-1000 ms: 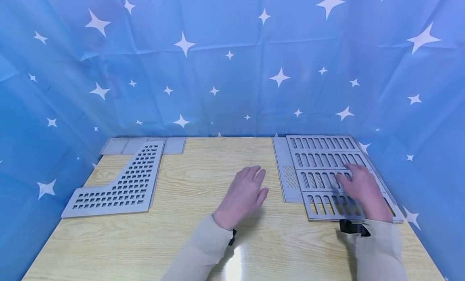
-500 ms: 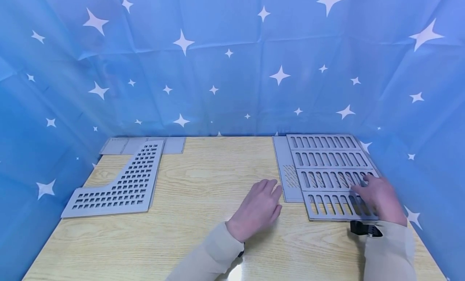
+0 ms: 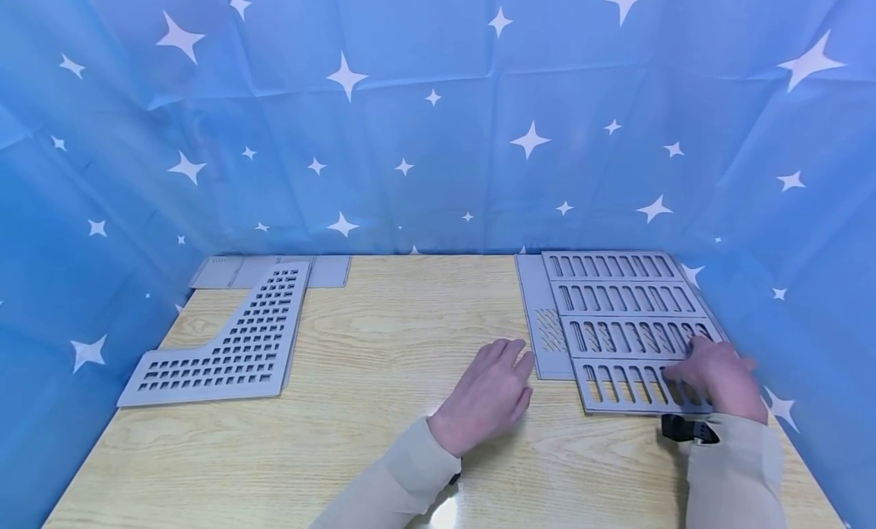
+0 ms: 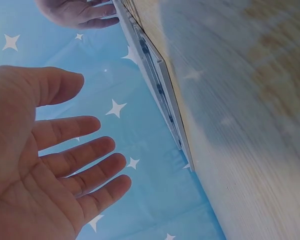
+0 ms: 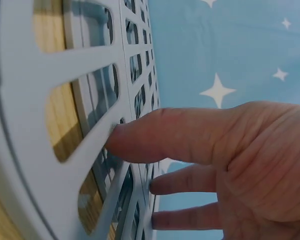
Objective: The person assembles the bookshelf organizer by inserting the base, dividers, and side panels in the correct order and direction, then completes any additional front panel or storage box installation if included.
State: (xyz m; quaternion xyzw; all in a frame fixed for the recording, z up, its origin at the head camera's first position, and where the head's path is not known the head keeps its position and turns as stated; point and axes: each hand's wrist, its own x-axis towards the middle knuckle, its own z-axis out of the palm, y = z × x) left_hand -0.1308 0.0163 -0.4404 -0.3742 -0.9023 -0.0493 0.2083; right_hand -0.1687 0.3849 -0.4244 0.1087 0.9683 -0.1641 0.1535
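In the head view, a grey slotted panel (image 3: 616,315) lies at the right of the wooden table. It overlaps a grey sheet (image 3: 536,286) with diagonal cuts. My right hand (image 3: 718,373) is over the panel's near right part. The right wrist view shows the thumb (image 5: 160,136) touching the slotted panel (image 5: 25,90) at a slot, the other visible fingers extended against its surface. Short of the sheet's left edge hovers my left hand (image 3: 482,400), holding nothing. In the left wrist view its fingers (image 4: 85,155) are spread and relaxed.
At the left lies a grey angled panel (image 3: 290,324) with rows of square holes. Under its far end, thin grey sheets (image 3: 330,270) line the table's back edge. A blue star-printed curtain (image 3: 424,134) encloses the back and sides of the wooden table (image 3: 383,346).
My right hand has moved right and slightly nearer over the slotted panel. My left hand has shifted right and toward me, closer to the sheet. The panels lie as before.
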